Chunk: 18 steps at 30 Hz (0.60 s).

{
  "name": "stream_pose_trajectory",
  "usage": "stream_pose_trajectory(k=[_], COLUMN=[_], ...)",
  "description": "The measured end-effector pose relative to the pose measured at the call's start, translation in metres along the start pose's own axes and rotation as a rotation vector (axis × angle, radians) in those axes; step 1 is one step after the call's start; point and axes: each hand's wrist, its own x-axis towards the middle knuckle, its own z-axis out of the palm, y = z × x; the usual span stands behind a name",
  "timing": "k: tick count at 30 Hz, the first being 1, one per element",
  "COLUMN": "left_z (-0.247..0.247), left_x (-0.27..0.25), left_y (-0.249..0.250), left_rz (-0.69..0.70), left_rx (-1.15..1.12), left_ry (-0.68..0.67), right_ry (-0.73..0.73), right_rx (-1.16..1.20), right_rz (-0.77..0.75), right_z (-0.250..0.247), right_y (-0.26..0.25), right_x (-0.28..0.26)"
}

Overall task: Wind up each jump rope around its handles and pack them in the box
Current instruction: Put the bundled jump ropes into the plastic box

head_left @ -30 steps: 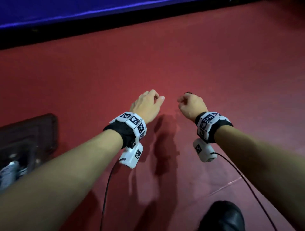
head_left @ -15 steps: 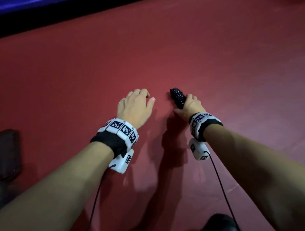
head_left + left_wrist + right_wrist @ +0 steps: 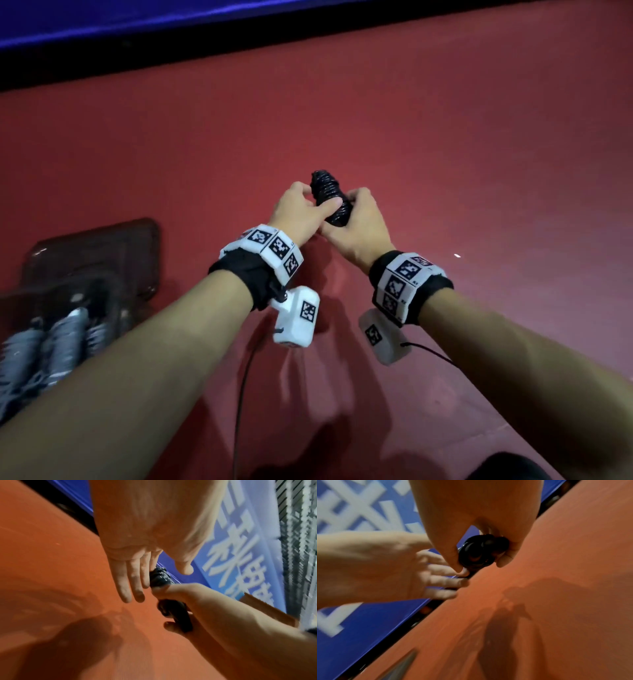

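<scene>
A black jump rope (image 3: 325, 186) wound into a tight bundle around its handles is held up over the red floor. My right hand (image 3: 356, 219) grips its lower part; the right wrist view shows the handle ends (image 3: 474, 551) between thumb and fingers. My left hand (image 3: 308, 209) holds the bundle from the left, thumb laid across it; the left wrist view has the rope (image 3: 160, 576) between the thumb and nearly straight fingers (image 3: 135, 588). The dark box (image 3: 102, 240) sits on the floor at the left, with several grey wound ropes (image 3: 58, 335) in it, blurred.
Red floor (image 3: 445, 154) stretches ahead and to the right. A blue banner with white lettering (image 3: 137, 20) runs along the far edge above a black strip. A dark shoe (image 3: 503, 467) shows at the bottom right. Cables hang from both wrist cameras.
The right hand has lifted the black bundle off the floor. The left hand, flat and empty before, has come across and taken hold of it. The box is back in view at left.
</scene>
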Motion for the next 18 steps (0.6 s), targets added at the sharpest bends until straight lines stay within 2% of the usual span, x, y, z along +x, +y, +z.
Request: stream_pose_trajectory(k=[3, 6, 8, 13, 16, 18], left_z=[-0.057, -0.116, -0.156, -0.254, -0.3, -0.323], left_x=[-0.014, -0.034, -0.049, -0.092, -0.117, -0.13], left_y=[-0.02, -0.046, -0.063, -0.119, -0.151, -0.175], left_rz=[-0.09, -0.12, -0.127, -0.201, -0.202, -0.237], left_rx=[-0.191, -0.325, -0.329, -0.272, -0.306, -0.241], left_ry=[0.067, 0.149, 0.211, 0.356, 0.351, 0.306], right_ry=[-0.102, -0.201, -0.294, -0.441, -0.5, -0.571], right_rx=[0.023, 0.097, 0.142, 0.082, 0.046, -0.057], right_rz=[-0.088, -0.108, -0.105, -0.189, -0.148, -0.124], right_z=[0.034, 0.068, 0.094, 0.176, 0.216, 0.234], right_y=[-0.05, -0.094, -0.123, -0.193, -0.225, -0.238], right_x=[-0.016, -0.03, -0.04, -0.074, -0.093, -0.103])
